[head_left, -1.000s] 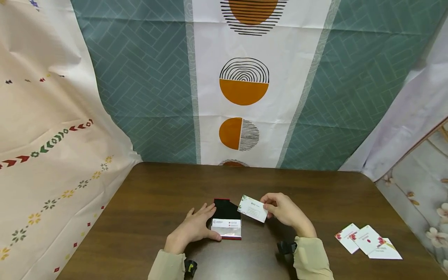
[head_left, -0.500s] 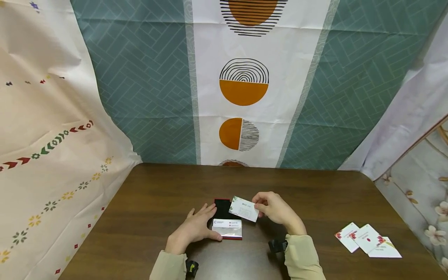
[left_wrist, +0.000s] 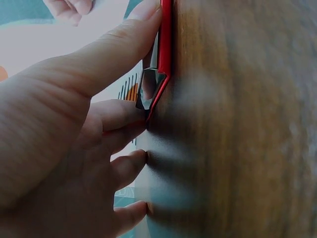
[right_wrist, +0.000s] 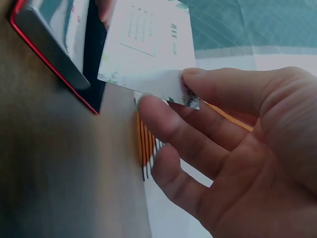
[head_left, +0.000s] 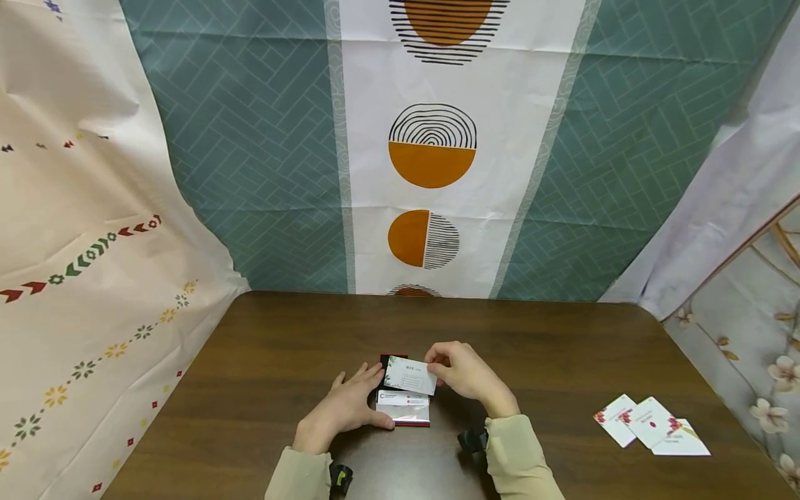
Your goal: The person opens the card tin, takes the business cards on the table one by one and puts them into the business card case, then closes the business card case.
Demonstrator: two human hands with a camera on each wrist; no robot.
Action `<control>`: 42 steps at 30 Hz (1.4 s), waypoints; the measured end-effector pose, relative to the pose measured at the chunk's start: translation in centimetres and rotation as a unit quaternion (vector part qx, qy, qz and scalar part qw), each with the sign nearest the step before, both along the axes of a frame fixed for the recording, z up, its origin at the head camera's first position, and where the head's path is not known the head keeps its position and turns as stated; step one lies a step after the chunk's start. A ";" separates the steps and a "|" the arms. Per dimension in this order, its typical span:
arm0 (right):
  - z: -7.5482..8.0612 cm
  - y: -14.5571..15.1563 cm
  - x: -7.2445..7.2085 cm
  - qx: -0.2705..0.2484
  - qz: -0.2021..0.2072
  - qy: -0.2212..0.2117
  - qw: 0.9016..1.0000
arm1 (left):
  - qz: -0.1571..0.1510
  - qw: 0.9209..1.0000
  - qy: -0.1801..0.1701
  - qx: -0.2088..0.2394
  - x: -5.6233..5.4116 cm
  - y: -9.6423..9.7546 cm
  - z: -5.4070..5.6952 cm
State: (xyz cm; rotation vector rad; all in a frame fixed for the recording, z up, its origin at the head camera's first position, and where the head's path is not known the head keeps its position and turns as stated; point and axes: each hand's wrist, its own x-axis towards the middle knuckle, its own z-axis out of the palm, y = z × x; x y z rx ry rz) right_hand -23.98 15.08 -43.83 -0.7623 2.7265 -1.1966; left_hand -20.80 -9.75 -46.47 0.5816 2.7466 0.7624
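Above the open flap of a business card case [head_left: 403,415], my right hand [head_left: 470,378] pinches a white business card [head_left: 407,376] by its right end. The right wrist view shows the thumb on top of the card [right_wrist: 148,44] and fingers beneath; leaf prints mark its corners. The case is red-edged with a black lining and a silver front, and a white card shows inside it. My left hand [head_left: 346,408] rests at the case's left side, fingers spread. In the left wrist view its thumb [left_wrist: 116,47] touches the case's near edge, while other fingertips touch the table.
Several overlapping white cards with red floral prints [head_left: 650,423] lie at the right of the brown table [head_left: 300,333]. A patterned curtain [head_left: 431,83] hangs behind the table's far edge. Pale cloth [head_left: 94,333] borders the left side.
My right hand has moved left with the business card, bringing it from beside the case to over its black flap. The left hand has stayed at the case.
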 end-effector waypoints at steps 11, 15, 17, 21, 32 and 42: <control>-0.8 -1.2 -0.1 0.022 -0.005 0.020 1.000 | 0.002 1.000 0.000 0.003 -0.1 -0.1 0.0; -1.1 -1.4 -0.1 0.030 0.000 0.026 0.999 | 0.001 1.000 0.001 0.007 -0.1 -0.1 0.0; -1.2 -1.5 -0.1 0.032 0.001 0.033 0.999 | 0.002 1.000 0.001 0.009 -0.1 -0.1 0.1; -1.5 -1.6 -0.1 0.044 0.003 0.034 0.998 | 0.003 1.000 -0.001 0.003 -0.1 -0.1 0.1; -1.7 -1.7 0.3 0.074 -0.003 0.016 0.997 | 0.000 1.000 -0.009 0.000 0.1 0.1 -0.2; -2.0 -1.8 0.7 0.075 0.013 0.002 0.997 | -0.002 1.000 0.001 0.003 0.5 0.0 0.1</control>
